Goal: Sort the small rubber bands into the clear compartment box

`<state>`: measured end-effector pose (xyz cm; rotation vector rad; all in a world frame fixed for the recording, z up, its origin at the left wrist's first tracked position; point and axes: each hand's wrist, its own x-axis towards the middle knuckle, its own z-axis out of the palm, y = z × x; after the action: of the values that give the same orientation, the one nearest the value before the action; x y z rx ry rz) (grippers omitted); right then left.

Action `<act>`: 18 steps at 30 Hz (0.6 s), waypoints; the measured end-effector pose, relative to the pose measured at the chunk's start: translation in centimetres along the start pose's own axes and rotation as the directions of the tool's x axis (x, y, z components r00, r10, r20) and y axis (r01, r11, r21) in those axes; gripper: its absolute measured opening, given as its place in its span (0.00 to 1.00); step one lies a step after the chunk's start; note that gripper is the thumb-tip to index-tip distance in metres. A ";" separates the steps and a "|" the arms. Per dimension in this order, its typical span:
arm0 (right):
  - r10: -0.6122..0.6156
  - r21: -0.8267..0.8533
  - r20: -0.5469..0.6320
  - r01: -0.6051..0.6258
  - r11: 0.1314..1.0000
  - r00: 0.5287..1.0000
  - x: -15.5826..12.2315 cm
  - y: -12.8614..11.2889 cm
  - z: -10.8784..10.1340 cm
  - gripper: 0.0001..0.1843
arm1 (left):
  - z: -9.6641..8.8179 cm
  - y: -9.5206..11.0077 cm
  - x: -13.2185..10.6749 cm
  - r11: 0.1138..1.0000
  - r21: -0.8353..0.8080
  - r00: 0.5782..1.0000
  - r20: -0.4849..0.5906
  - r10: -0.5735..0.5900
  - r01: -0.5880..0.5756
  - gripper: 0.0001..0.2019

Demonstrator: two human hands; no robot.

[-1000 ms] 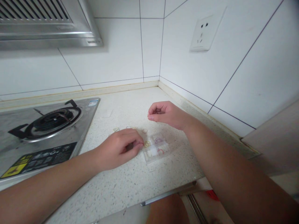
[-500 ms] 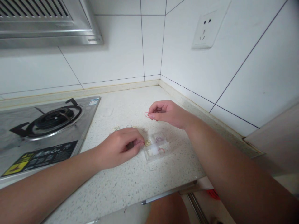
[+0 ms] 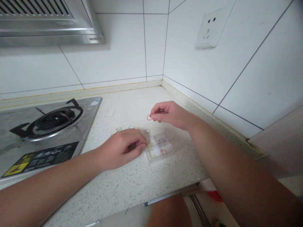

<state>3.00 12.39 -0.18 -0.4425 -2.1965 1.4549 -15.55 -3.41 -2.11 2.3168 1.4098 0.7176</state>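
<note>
We have the right hand [image 3: 169, 115] pinching a pink band [image 3: 149, 117] by its edge above the counter [image 3: 113, 192], likely so the loop stands clear; left hand [image 3: 125, 148] pinches a dark red band [image 3: 144, 143] beside the box [image 3: 161, 158], probably for short reach; box clear, hard-looking plastic, square-cornered; yellow bands [image 3: 150, 144] inside, thin, round; counter speckled.

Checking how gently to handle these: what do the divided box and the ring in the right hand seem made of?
Divided box: clear, seemingly glossy, probably plastic; the counter shows through it. Ring: red, possibly rubber or soft plastic, judging by its thin loop; finish too small to tell.
</note>
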 end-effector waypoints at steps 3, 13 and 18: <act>0.005 -0.009 0.005 -0.005 1.000 1.000 0.0 0.1 -0.1 0.17 | 0.0 0.0 -0.1 1.000 0.000 1.000 -0.005 0.008 -0.008 0.05; 0.034 -0.080 0.009 -0.033 0.996 0.999 0.0 0.2 -0.2 0.17 | 0.0 0.0 -0.1 1.000 -0.001 1.000 0.004 -0.005 0.005 0.05; 0.041 -0.101 0.010 -0.040 0.994 0.999 0.0 0.2 -0.3 0.17 | 0.0 0.0 -0.1 1.000 0.000 1.000 0.003 0.004 -0.004 0.05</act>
<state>3.22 12.73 -0.30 -0.5165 -2.2903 1.3754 -15.59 -3.54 -2.14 2.3202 1.4046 0.7145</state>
